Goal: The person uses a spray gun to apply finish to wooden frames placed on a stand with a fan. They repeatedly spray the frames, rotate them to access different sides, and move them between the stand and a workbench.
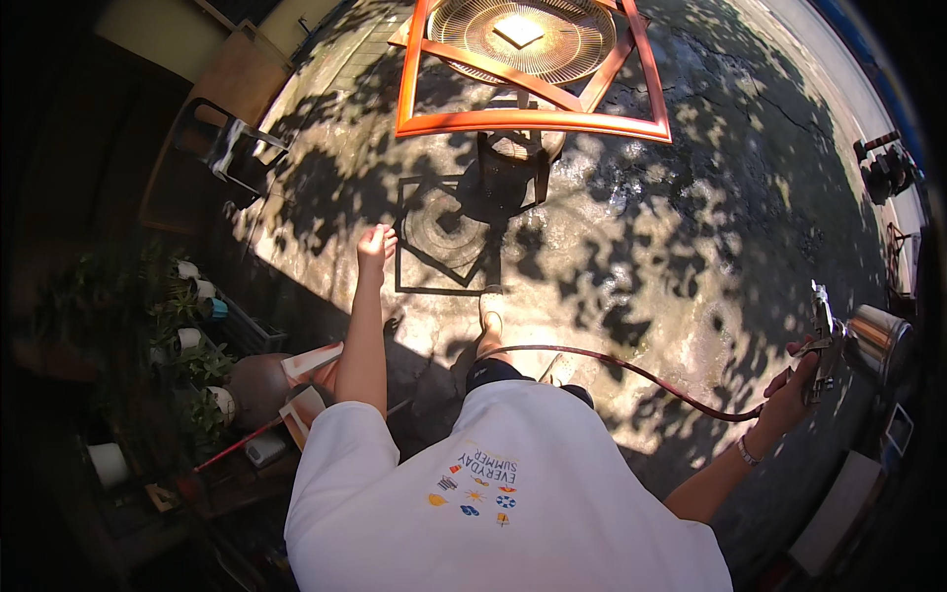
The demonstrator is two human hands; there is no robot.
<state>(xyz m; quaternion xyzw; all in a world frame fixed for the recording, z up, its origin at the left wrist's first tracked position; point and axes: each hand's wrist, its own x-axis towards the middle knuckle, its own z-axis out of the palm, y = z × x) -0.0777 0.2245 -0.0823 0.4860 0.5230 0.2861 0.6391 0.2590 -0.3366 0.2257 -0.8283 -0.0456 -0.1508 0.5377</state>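
Note:
My right hand [789, 392] is out at the far right, its fingers wrapped round the handle of a metal spray gun [821, 340]. A silver cup [877, 337] sits on the gun's side, and a dark red hose [646, 373] runs from it in a curve across my legs. My left hand [376, 245] hangs in the air at the left with loosely curled fingers, and nothing shows in it. Ahead, an orange-red wooden frame [533, 122] lies over a round wire grille [582, 44] raised on a stand. A small pale square block [519, 32] rests on the grille's middle.
Under the grille stands a dark stool [513, 163]. Potted plants [187, 316] and a red-handled brush [240, 444] are at the left, near a dark chair [232, 153]. Dark equipment [886, 170] stands far right. Leaf shadows dapple the concrete ground [691, 247].

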